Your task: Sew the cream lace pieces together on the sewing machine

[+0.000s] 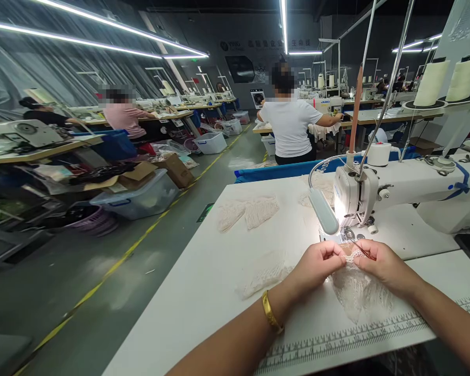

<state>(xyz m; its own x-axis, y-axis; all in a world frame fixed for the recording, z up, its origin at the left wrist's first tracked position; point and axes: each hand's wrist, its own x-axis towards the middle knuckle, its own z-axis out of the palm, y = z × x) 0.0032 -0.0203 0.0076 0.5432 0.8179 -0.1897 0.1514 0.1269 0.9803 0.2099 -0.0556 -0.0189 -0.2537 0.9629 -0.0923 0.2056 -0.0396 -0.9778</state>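
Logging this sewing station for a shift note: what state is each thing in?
Left hand: pinching the lace piece.
Right hand: pinching the lace piece too.
Lace piece: held at the needle, draped on the table.
Machine lamp: lit.
Thread cones: upright on their stand.

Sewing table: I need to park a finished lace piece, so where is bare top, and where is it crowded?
Bare table shows left of the lace piece by the left hand, out to the table's left edge. A smaller patch lies between that piece and the far lace pieces. It is crowded around both hands, the right hand and the sewing machine.
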